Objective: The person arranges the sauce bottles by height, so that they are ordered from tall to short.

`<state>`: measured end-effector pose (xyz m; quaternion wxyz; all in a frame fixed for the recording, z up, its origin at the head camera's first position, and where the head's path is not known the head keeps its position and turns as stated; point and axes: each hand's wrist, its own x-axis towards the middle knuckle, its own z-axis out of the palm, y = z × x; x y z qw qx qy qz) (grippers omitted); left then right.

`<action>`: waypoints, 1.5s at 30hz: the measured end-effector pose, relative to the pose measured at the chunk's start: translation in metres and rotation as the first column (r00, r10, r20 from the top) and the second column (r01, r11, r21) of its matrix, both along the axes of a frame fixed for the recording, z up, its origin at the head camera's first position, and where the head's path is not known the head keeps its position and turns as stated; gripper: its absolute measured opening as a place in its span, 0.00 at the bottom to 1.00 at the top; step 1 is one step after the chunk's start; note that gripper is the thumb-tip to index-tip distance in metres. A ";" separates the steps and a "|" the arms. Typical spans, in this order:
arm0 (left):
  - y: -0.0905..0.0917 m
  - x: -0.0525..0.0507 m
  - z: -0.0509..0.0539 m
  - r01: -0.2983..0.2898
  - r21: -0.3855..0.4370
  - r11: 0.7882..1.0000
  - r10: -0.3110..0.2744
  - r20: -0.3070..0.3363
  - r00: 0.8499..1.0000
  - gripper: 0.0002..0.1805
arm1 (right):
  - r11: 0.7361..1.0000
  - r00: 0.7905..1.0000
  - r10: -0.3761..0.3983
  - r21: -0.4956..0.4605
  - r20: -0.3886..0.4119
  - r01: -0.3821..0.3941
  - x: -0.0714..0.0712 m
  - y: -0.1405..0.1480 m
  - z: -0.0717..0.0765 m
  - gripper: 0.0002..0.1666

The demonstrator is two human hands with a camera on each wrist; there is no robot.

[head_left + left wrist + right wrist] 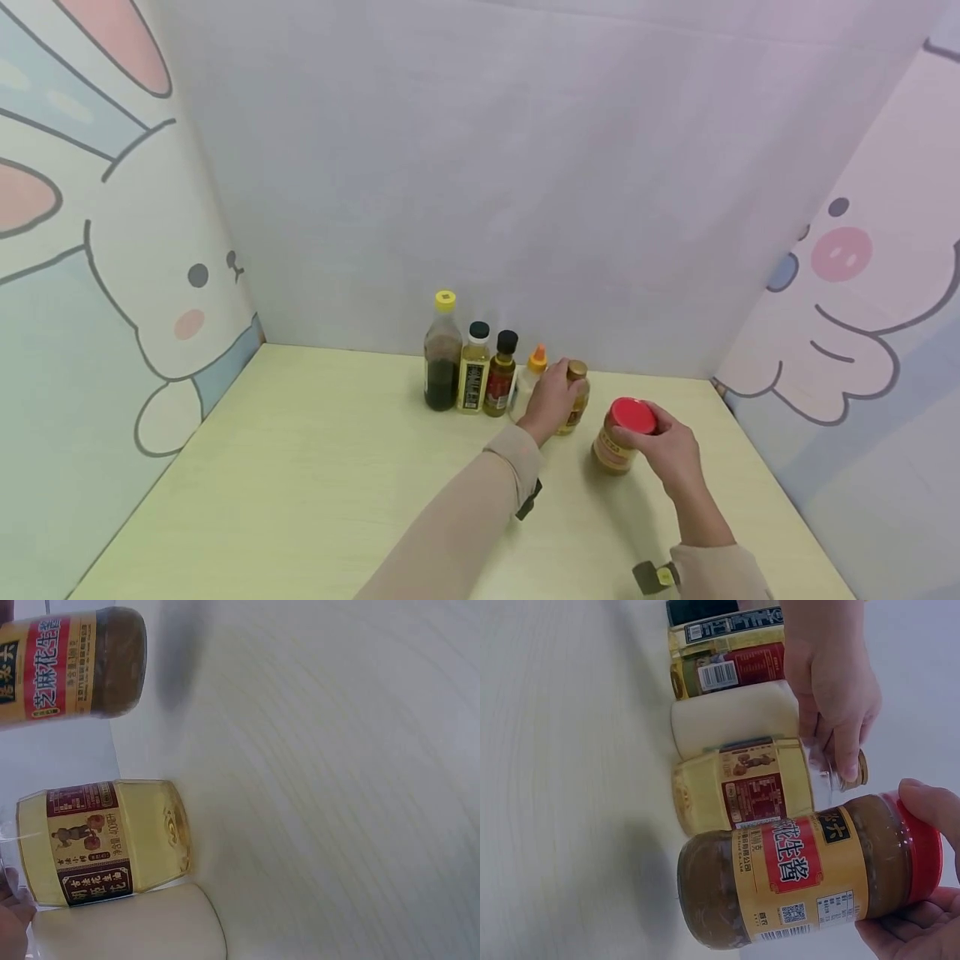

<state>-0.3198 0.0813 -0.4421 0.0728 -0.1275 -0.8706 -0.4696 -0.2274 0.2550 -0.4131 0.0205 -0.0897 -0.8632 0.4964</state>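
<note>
My right hand (671, 450) holds a peanut butter jar (787, 874) round its red lid (632, 415). The jar is tilted, and a gap shows between its base and its shadow in the left wrist view. My left hand (551, 402) grips the neck of a small peanut oil bottle (94, 844), just under its gold cap (861, 768). That bottle stands upright at the right end of a row. Beside it is a white squeeze bottle (735, 716) with an orange tip (538, 357), partly hidden by my left hand in the head view.
Further left in the row stand a dark-red-labelled bottle (500, 379), a yellow oil bottle (472, 379) and a tall dark sauce bottle (442, 371) with a yellow cap. The pale table (315, 467) meets a grey back wall (450, 167); cartoon-printed panels flank it.
</note>
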 end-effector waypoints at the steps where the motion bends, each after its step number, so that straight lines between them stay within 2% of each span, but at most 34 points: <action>1: 0.000 0.000 0.000 0.000 -0.003 1.000 0.000 0.005 1.000 0.22 | 1.000 1.000 -0.002 -0.008 0.002 0.002 -0.003 -0.001 0.000 0.50; 7: 0.000 0.000 -0.001 -0.003 -0.006 1.000 0.003 0.010 1.000 0.25 | 0.998 1.000 -0.027 -0.053 0.007 0.027 -0.018 -0.002 -0.001 0.52; 20: 0.001 -0.001 0.000 -0.016 -0.033 0.999 0.016 -0.006 1.000 0.19 | 0.998 0.999 -0.048 -0.044 -0.005 0.048 -0.043 -0.002 -0.005 0.52; 27: 0.001 0.000 0.000 -0.016 -0.042 0.999 0.016 0.003 1.000 0.21 | 0.995 0.997 -0.080 -0.068 -0.008 0.079 -0.051 -0.004 -0.009 0.51; 35: 0.001 0.000 0.000 -0.021 -0.059 0.998 0.020 -0.017 1.000 0.23 | 0.993 0.995 -0.096 -0.064 -0.018 0.095 -0.059 -0.004 -0.013 0.50; 45: 0.002 -0.001 -0.001 -0.025 -0.063 0.998 0.025 0.006 1.000 0.24 | 0.992 0.994 -0.104 -0.075 -0.022 0.102 -0.067 -0.004 -0.020 0.50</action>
